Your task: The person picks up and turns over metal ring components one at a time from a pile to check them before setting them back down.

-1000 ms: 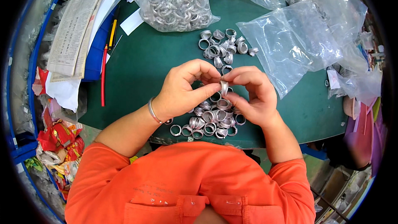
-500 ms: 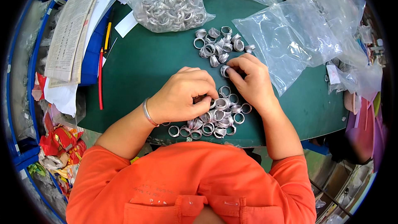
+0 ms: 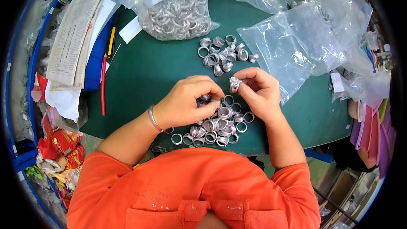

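My right hand (image 3: 258,95) pinches a silver-grey metal ring (image 3: 234,84) between thumb and fingers, its patterned, perforated side showing. My left hand (image 3: 186,101) has curled fingers over the left edge of a loose pile of similar rings (image 3: 221,124). Thumb and index finger come close together there; grey metal shows beneath them, but whether it is held cannot be made out. A metal bangle (image 3: 153,118) circles my left wrist. Beyond my hands lies a smaller group of rings (image 3: 213,60).
On the green tabletop (image 3: 140,70), a clear bag of rings (image 3: 178,15) stands at the far left. Flat clear plastic bags (image 3: 292,42) cover the right side. A red pencil-like stick (image 3: 103,85), a yellow-black pen (image 3: 112,42) and papers (image 3: 74,38) lie left, near blue shelving (image 3: 34,59).
The ring in my right hand has turned so its patterned side shows, and has moved slightly nearer me. My left hand stays by the near pile, its fingertips shifted a little.
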### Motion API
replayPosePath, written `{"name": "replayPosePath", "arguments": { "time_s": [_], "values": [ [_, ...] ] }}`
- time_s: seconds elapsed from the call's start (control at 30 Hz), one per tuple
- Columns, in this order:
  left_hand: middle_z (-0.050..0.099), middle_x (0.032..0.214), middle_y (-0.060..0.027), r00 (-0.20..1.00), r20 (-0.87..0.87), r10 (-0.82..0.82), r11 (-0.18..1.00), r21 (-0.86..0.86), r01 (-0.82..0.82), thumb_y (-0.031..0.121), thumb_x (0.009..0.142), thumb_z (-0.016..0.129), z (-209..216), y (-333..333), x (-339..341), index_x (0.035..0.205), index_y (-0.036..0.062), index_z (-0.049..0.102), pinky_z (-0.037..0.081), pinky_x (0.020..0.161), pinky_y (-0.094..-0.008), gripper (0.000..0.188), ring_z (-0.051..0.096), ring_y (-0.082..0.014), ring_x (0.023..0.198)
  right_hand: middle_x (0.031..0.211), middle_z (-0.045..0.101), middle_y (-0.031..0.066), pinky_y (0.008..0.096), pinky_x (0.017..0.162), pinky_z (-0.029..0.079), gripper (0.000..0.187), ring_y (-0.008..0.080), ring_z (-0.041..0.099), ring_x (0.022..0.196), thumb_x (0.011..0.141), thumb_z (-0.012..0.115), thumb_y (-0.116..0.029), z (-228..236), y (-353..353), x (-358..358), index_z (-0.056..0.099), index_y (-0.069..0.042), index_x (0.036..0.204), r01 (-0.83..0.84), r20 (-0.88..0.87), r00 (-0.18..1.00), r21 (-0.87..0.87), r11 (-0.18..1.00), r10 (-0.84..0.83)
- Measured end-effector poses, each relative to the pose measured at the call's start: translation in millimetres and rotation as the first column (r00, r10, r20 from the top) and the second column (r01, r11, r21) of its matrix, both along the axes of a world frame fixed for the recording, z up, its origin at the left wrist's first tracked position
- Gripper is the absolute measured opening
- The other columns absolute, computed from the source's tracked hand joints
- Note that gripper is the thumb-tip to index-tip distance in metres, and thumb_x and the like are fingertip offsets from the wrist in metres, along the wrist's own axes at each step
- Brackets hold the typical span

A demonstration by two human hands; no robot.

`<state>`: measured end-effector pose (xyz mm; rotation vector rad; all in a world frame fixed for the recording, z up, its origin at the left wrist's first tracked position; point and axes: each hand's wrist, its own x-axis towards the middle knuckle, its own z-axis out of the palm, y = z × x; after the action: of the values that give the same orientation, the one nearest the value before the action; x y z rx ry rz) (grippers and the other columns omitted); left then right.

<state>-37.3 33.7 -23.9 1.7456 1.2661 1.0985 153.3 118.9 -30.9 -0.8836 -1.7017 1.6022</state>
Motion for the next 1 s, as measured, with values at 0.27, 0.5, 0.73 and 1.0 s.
{"name": "replayPosePath", "arguments": {
  "time_s": [0.27, 0.5, 0.73, 1.0],
  "values": [
    [0.063, 0.080, -0.0082, 0.998, 0.029, 0.048, 0.997, 0.051, -0.049, 0.003, 0.073, 0.068, -4, 2, -4, 0.080, 0.0017, 0.064, 0.049, 0.067, -0.0297, 0.008, 0.062, -0.0214, 0.074, 0.092, 0.060, 0.0089, 0.0234, 0.058, 0.052, 0.022, 0.0152, 0.064, 0.069, 0.079, 0.051, 0.012, 14, 28, -3, 0.062, 0.005, 0.097, 0.222, -0.134, 0.965, -0.040, 0.974, -0.225],
    [0.064, 0.080, -0.0085, 0.991, 0.077, 0.108, 0.993, 0.041, -0.111, 0.003, 0.074, 0.068, -3, 2, -3, 0.079, 0.0014, 0.064, 0.050, 0.067, -0.0288, 0.006, 0.062, -0.0199, 0.073, 0.081, 0.063, 0.0098, 0.0266, 0.053, 0.052, 0.021, 0.0172, 0.064, 0.068, 0.082, 0.055, -0.001, 74, 138, -37, 0.060, 0.006, 0.101, 0.142, 0.143, 0.982, -0.143, 0.979, -0.122],
    [0.064, 0.078, -0.0084, 0.989, 0.086, 0.120, 0.992, 0.031, -0.123, 0.003, 0.074, 0.067, -5, 0, -3, 0.077, 0.0010, 0.063, 0.050, 0.068, -0.0293, 0.005, 0.063, -0.0206, 0.073, 0.109, 0.058, 0.0215, 0.0286, 0.074, 0.055, 0.044, 0.0269, 0.064, 0.091, 0.086, 0.049, 0.003, 109, 220, -58, 0.035, 0.016, 0.125, 0.387, -0.316, 0.873, -0.014, 0.922, -0.371],
    [0.064, 0.081, -0.0088, 0.985, 0.129, 0.117, 0.993, -0.007, -0.117, -0.001, 0.075, 0.065, -3, 1, -4, 0.080, -0.0006, 0.063, 0.048, 0.066, -0.0277, 0.005, 0.061, -0.0188, 0.073, 0.097, 0.064, 0.0130, 0.0356, 0.067, 0.051, 0.014, 0.0275, 0.063, 0.077, 0.077, 0.061, -0.004, 73, 101, -20, 0.065, -0.001, 0.089, -0.470, 0.777, 0.629, 0.357, 0.807, 0.023]
  ]
}}
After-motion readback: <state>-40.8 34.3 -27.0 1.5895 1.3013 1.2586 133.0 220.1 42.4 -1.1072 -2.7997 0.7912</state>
